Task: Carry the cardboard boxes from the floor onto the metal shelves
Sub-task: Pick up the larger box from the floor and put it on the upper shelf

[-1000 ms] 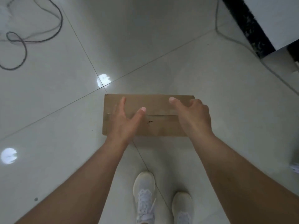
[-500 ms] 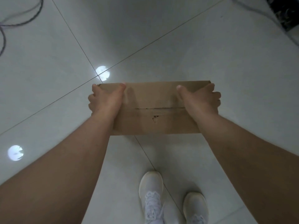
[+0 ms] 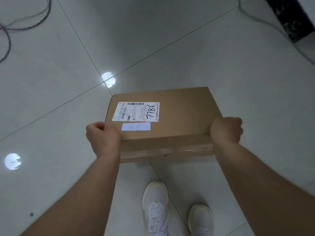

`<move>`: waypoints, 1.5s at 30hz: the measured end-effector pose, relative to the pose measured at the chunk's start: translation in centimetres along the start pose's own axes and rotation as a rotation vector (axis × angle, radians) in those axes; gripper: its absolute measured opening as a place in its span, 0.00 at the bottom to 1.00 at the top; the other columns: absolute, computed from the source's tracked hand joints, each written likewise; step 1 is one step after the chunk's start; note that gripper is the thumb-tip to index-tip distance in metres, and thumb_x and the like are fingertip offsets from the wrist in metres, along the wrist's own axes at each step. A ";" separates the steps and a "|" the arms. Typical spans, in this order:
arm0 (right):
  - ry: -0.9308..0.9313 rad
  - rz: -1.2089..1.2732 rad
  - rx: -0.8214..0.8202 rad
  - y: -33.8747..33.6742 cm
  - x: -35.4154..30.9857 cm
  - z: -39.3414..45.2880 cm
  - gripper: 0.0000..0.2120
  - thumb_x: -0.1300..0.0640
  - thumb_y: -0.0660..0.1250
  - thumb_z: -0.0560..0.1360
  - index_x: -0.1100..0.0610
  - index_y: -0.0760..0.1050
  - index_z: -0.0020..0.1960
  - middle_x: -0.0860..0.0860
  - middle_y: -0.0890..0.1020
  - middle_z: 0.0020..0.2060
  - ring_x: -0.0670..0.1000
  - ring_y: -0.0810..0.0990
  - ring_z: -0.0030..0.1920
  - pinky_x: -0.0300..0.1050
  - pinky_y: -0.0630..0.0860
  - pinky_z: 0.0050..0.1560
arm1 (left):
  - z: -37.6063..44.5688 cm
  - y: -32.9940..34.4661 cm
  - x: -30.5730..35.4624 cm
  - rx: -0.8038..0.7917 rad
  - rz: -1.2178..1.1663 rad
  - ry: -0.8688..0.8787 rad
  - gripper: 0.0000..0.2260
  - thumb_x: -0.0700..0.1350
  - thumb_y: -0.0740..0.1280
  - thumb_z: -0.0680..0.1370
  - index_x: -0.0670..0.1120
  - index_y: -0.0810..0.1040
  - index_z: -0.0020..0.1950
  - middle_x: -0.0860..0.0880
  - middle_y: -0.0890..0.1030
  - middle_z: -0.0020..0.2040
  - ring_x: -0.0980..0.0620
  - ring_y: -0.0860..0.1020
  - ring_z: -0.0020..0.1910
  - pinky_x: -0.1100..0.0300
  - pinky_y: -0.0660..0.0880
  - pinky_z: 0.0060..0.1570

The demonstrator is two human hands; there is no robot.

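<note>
I'm clamping the cardboard box [image 3: 170, 123] between left hand [image 3: 104, 138] and right hand [image 3: 226, 131], both closed on its near corners; it's risking tipping away forward

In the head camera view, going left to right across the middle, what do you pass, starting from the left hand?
left hand → shipping label → bare cardboard box top → right hand

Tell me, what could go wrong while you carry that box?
The flat brown cardboard box is held only at its two near corners, by the left hand and the right hand, so its far end could dip and slip from that grip. The dark cable looped on the pale tiled floor could catch a white sneaker if the walk goes that way.
</note>
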State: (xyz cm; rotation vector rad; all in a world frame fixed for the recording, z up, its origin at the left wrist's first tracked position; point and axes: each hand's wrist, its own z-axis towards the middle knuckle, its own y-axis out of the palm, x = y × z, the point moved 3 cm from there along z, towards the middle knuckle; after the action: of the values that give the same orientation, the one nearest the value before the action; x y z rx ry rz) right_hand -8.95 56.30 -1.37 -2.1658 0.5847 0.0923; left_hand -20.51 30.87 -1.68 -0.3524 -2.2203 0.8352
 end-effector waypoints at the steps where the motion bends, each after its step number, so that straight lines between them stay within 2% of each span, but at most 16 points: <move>1: -0.002 -0.026 -0.018 0.2 0.5 -0.1 0.20 0.63 0.54 0.77 0.64 0.64 0.68 0.63 0.68 0.69 0.63 0.70 0.67 0.51 0.67 0.62 | -0.1 0.0 -0.4 -0.019 0.011 -0.014 0.17 0.39 0.58 0.73 0.45 0.69 0.62 0.44 0.72 0.64 0.50 0.70 0.48 0.59 0.65 0.49; 3: -0.028 -0.071 -0.051 0.4 1.0 -0.3 0.19 0.62 0.53 0.77 0.65 0.68 0.67 0.63 0.70 0.68 0.62 0.70 0.66 0.51 0.68 0.62 | 0.1 -0.1 -1.0 -0.074 0.048 -0.036 0.21 0.38 0.57 0.73 0.45 0.69 0.66 0.44 0.70 0.67 0.50 0.70 0.48 0.60 0.65 0.49; 6: -0.017 -0.086 -0.026 0.2 1.0 -0.3 0.19 0.63 0.53 0.78 0.66 0.68 0.67 0.63 0.71 0.68 0.63 0.70 0.67 0.51 0.67 0.62 | 0.2 -0.2 -1.3 -0.121 0.042 -0.016 0.15 0.38 0.55 0.72 0.47 0.78 0.50 0.43 0.72 0.66 0.49 0.72 0.41 0.61 0.68 0.41; 9: -0.067 -0.043 -0.037 0.2 0.9 -0.7 0.19 0.64 0.54 0.76 0.64 0.69 0.66 0.63 0.73 0.66 0.63 0.72 0.65 0.51 0.69 0.61 | -0.2 -0.4 -1.5 -0.138 0.008 -0.039 0.19 0.37 0.55 0.73 0.46 0.76 0.61 0.47 0.73 0.65 0.50 0.71 0.46 0.62 0.67 0.40; 11: -0.112 -0.007 -0.049 0.1 1.1 -1.0 0.20 0.65 0.55 0.74 0.62 0.70 0.65 0.62 0.74 0.64 0.63 0.74 0.63 0.53 0.70 0.61 | -0.7 -0.5 -1.6 -0.178 -0.038 -0.066 0.22 0.36 0.57 0.73 0.49 0.73 0.64 0.52 0.74 0.59 0.50 0.71 0.47 0.62 0.67 0.38; 15: -0.166 0.082 -0.089 -0.2 2.1 -1.1 0.23 0.66 0.55 0.71 0.58 0.71 0.65 0.57 0.78 0.60 0.58 0.75 0.53 0.54 0.74 0.59 | -0.9 -0.8 -3.1 -0.366 -0.098 -0.158 0.28 0.45 0.63 0.67 0.60 0.67 0.66 0.53 0.76 0.61 0.50 0.74 0.56 0.54 0.70 0.56; 17: -0.157 0.122 -0.118 -0.3 2.9 -1.0 0.25 0.67 0.56 0.70 0.55 0.72 0.66 0.55 0.78 0.57 0.56 0.75 0.51 0.51 0.74 0.57 | -1.1 -0.9 -3.8 -0.428 -0.077 -0.158 0.33 0.49 0.64 0.62 0.61 0.65 0.68 0.53 0.75 0.64 0.50 0.73 0.61 0.49 0.67 0.65; 18: -0.153 0.136 -0.133 -0.4 3.3 -0.9 0.26 0.67 0.56 0.70 0.55 0.72 0.66 0.53 0.78 0.54 0.55 0.75 0.50 0.50 0.74 0.55 | -1.3 -1.0 -4.1 -0.450 -0.075 -0.154 0.34 0.50 0.65 0.63 0.59 0.64 0.69 0.53 0.75 0.64 0.51 0.73 0.61 0.49 0.67 0.65; 21: -0.177 0.118 -0.168 -0.6 4.6 -0.8 0.20 0.68 0.56 0.68 0.58 0.73 0.58 0.54 0.78 0.49 0.56 0.74 0.47 0.51 0.73 0.51 | -1.9 -1.1 -4.3 -0.490 -0.119 -0.098 0.22 0.45 0.64 0.71 0.53 0.70 0.66 0.57 0.79 0.53 0.57 0.76 0.50 0.58 0.70 0.50; 23: -0.197 0.135 -0.174 -1.4 4.9 -1.1 0.16 0.68 0.57 0.68 0.57 0.71 0.54 0.54 0.77 0.47 0.56 0.74 0.46 0.51 0.72 0.49 | -2.4 -1.3 -3.6 -0.508 -0.161 -0.066 0.20 0.44 0.63 0.73 0.52 0.71 0.65 0.60 0.79 0.48 0.58 0.76 0.47 0.60 0.69 0.46; 26: -0.229 0.226 -0.234 -3.0 4.6 -1.8 0.24 0.68 0.62 0.68 0.58 0.70 0.64 0.49 0.76 0.46 0.50 0.74 0.44 0.43 0.71 0.44 | -3.4 -1.9 -2.1 -0.549 -0.177 0.012 0.21 0.47 0.65 0.73 0.54 0.71 0.66 0.60 0.80 0.52 0.59 0.76 0.51 0.62 0.68 0.46; 28: -0.253 0.301 -0.280 -4.3 4.1 -2.6 0.25 0.65 0.64 0.68 0.58 0.69 0.65 0.49 0.77 0.49 0.45 0.74 0.42 0.39 0.69 0.40 | -4.1 -2.7 -0.8 -0.562 -0.184 0.070 0.23 0.49 0.69 0.71 0.55 0.71 0.66 0.59 0.81 0.54 0.58 0.77 0.55 0.62 0.70 0.50; 31: -0.311 0.374 -0.276 -6.9 3.1 -3.6 0.26 0.60 0.68 0.70 0.58 0.67 0.67 0.50 0.76 0.54 0.50 0.76 0.48 0.40 0.71 0.47 | -5.2 -4.0 1.0 -0.567 -0.181 0.147 0.28 0.51 0.70 0.66 0.56 0.71 0.66 0.57 0.81 0.58 0.54 0.78 0.58 0.56 0.71 0.60; 34: -0.422 0.394 -0.228 -10.0 1.3 -4.8 0.26 0.58 0.69 0.71 0.58 0.67 0.67 0.50 0.75 0.55 0.50 0.75 0.52 0.41 0.69 0.52 | -6.8 -5.8 2.5 -0.551 -0.171 0.217 0.29 0.48 0.71 0.67 0.58 0.69 0.67 0.57 0.80 0.58 0.53 0.77 0.60 0.53 0.70 0.63; 37: -0.502 0.413 -0.213 -13.2 -0.2 -6.2 0.25 0.58 0.69 0.72 0.58 0.68 0.67 0.50 0.75 0.55 0.49 0.74 0.52 0.40 0.69 0.53 | -9.0 -7.9 4.3 -0.519 -0.171 0.286 0.29 0.48 0.72 0.67 0.60 0.70 0.66 0.59 0.79 0.57 0.53 0.76 0.60 0.52 0.71 0.63; 45: -0.624 0.502 -0.170 -23.0 -2.3 -11.5 0.24 0.58 0.68 0.72 0.58 0.69 0.67 0.49 0.75 0.54 0.50 0.75 0.52 0.41 0.70 0.53 | -16.7 -14.3 9.7 -0.493 -0.268 0.421 0.26 0.46 0.72 0.70 0.60 0.70 0.66 0.57 0.80 0.58 0.55 0.77 0.58 0.61 0.71 0.54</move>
State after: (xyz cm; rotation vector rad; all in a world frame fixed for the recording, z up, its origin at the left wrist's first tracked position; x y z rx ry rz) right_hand -2.50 60.14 23.36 -1.9461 0.7449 1.0756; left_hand -15.29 32.37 21.75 -0.4056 -1.9861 0.0491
